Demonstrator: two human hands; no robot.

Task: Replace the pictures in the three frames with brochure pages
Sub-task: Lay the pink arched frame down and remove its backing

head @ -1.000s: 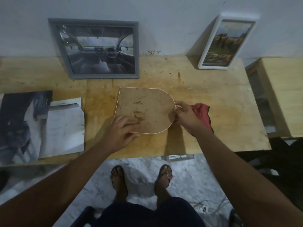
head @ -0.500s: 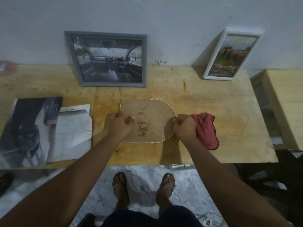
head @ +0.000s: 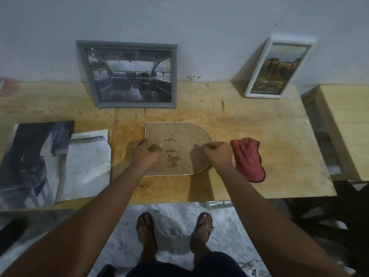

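An arch-shaped frame [head: 177,136] lies face down on the wooden table [head: 259,140], its brown stained backing up. My left hand [head: 144,152] rests on the frame's left part with fingers curled. My right hand [head: 216,154] is curled at the rounded right edge; whether either hand pinches something small is unclear. A grey frame [head: 127,74] with a car-interior picture leans on the wall. A white frame [head: 276,68] with a landscape picture leans further right. Brochure pages [head: 40,156] lie at the table's left.
A red cloth [head: 248,160] lies just right of my right hand. A second wooden table [head: 347,124] stands at the right. Dark furniture [head: 329,216] sits below it. My feet in sandals [head: 173,230] stand on a marble floor at the table's front edge.
My left hand went from flat, spread fingers to curled on the backing. My right hand curled at the rounded edge. The camera tilted, shifting everything lower in view.
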